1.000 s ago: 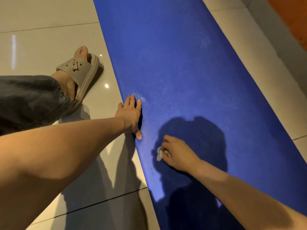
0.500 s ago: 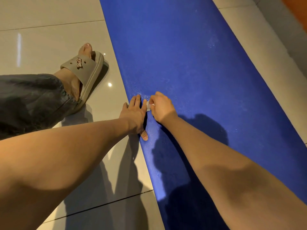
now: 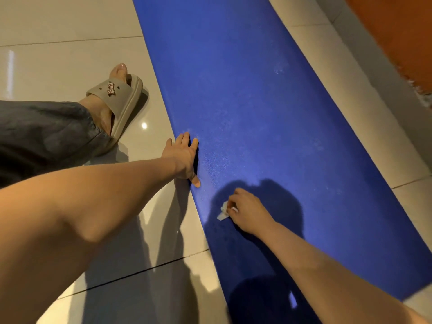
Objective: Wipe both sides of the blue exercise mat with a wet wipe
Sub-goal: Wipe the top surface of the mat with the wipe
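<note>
Glossy beige floor tiles (image 3: pixel 70 54), a blue exercise mat (image 3: pixel 245 90) laid flat across them.
A tan sandal (image 3: pixel 119 99) stands left of the mat. The left hand (image 3: pixel 183 157) presses the mat's left edge, fingers straight. The right hand (image 3: pixel 247 211) pinches a crumpled wet wipe (image 3: pixel 223 211), which pokes out left of its fingertips, against the mat.

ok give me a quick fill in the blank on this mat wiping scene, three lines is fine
1. The right hand pinches a crumpled white ____ against the blue exercise mat.
2. The left hand presses flat where the mat's edge meets the tiled ____.
3. The beige slide sandal stands off the mat, to its ____.

Missing words: wet wipe; floor; left
</note>
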